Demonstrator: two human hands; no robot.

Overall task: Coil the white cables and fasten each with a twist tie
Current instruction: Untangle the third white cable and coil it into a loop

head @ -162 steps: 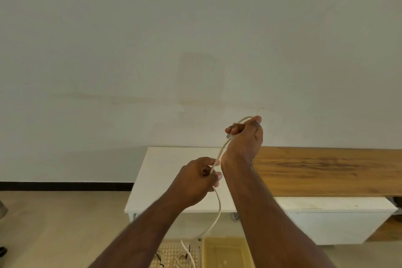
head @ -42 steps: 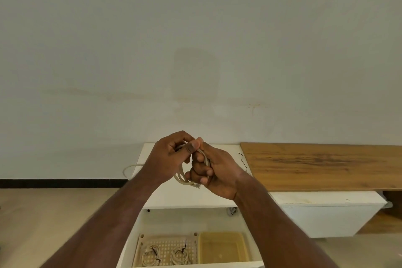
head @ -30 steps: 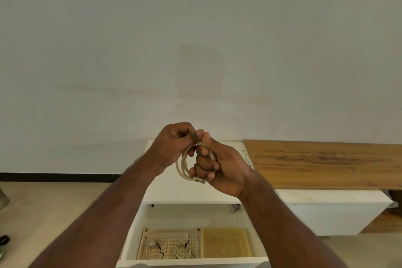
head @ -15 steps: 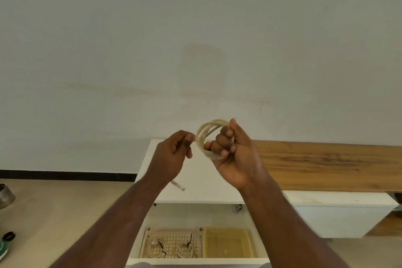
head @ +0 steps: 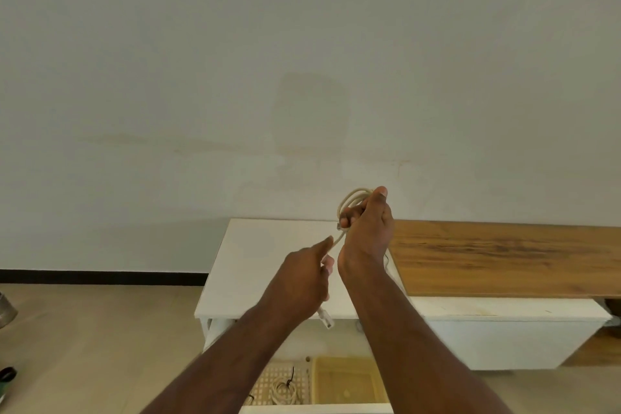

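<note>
My right hand (head: 368,228) is raised in front of the wall, closed on a small coil of white cable (head: 349,201) whose loops show above my fingers. One strand runs down from the coil to my left hand (head: 304,282), which pinches the cable's free end. The white plug (head: 325,319) hangs just below that hand. A thin dark twist tie (head: 387,259) lies on the white table (head: 242,265), mostly hidden behind my right wrist.
A wooden board (head: 504,255) lies to the right of the white table top. Below, a perforated tray (head: 268,383) holds a coiled white cable (head: 285,390) with a black tie, beside a yellow bin (head: 346,383). A wall stands close behind.
The long cable was wound into a small coil between both hands. My right hand then lifted the coil up and right, and my left hand slid down to the loose end.
</note>
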